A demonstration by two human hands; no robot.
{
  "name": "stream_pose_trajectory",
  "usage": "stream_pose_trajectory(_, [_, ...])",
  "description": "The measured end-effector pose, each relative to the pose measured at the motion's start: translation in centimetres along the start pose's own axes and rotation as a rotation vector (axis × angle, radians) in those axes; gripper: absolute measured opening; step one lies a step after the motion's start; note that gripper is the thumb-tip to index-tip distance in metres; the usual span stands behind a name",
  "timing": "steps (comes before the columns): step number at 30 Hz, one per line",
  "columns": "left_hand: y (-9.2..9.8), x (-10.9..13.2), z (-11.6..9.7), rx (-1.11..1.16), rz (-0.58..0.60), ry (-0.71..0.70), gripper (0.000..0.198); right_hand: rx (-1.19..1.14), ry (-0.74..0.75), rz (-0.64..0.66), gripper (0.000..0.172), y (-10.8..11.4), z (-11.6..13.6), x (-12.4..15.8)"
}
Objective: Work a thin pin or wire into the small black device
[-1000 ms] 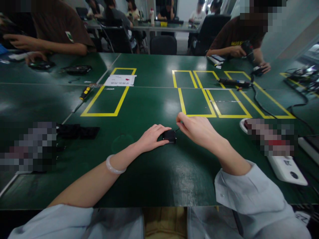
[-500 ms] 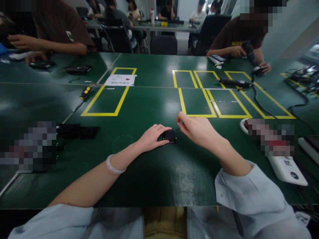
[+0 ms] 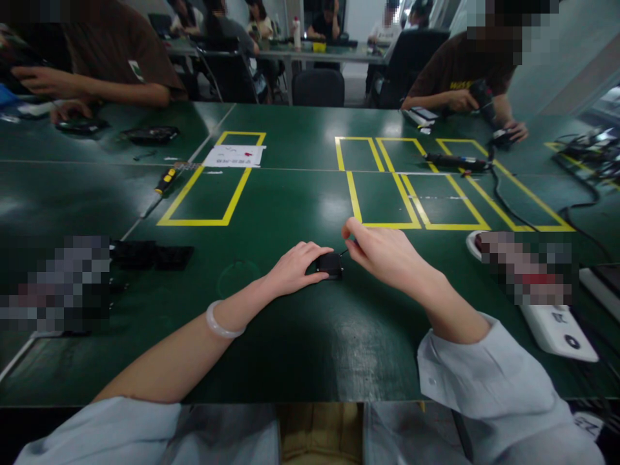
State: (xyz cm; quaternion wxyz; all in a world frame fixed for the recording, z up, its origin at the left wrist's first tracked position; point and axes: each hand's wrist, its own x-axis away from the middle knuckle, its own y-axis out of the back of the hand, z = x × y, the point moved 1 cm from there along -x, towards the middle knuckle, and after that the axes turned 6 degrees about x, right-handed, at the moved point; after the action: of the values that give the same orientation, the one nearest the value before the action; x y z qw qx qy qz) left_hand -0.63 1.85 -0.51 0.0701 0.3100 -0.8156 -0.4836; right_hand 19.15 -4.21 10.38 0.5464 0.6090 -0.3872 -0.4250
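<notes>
Left hand (image 3: 295,268) is laid flat-ish on the green tabletop (image 3: 290,336), fingers curled around the left side of a small black box-like part (image 3: 330,265), pinning it in place; a pale bangle (image 3: 219,323) is worn at that wrist. The part sits on the tabletop near its middle, just below the yellow taped rectangles (image 3: 382,200), between the two hands. Right hand (image 3: 387,255) is held just right of the part, thumb and forefinger pinched narrow on something thin at the part's upper right corner; a dark sliver, maybe a wire or pin, is seen there, too small to identify.

Judged from this: the part is best kept pressed down firmly by the left hand so it is not dragged, and the thin piece is best worked straight along its own line, not sideways.

Further left, black flat pieces (image 3: 150,256) and a yellow-handled tool (image 3: 165,180) are seen. Far right, a white power strip (image 3: 557,326) and a black cable (image 3: 508,200) are lying. Other people's hands are busy at the far edge, well apart.
</notes>
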Motion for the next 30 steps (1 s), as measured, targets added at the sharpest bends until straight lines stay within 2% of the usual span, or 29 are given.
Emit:
stream_pose_trajectory(8, [-0.14, 0.08, 0.01, -0.002, -0.007, -0.004, 0.048, 0.034, -0.001, 0.032, 0.028, -0.21, -0.21, -0.09])
stream_pose_trajectory(17, [0.03, 0.01, -0.14, 0.008, -0.005, 0.001, 0.049, -0.02, 0.016, -0.028, 0.021, -0.18, -0.3, 0.04])
stream_pose_trajectory(22, [0.02, 0.04, -0.19, 0.004, -0.003, 0.007, 0.049, 0.019, 0.006, 0.007, 0.027, -0.28, -0.31, -0.04])
stream_pose_trajectory(30, [-0.06, -0.02, -0.11, 0.016, 0.001, 0.014, 0.05, -0.017, 0.004, -0.015, 0.021, 0.01, -0.2, 0.07])
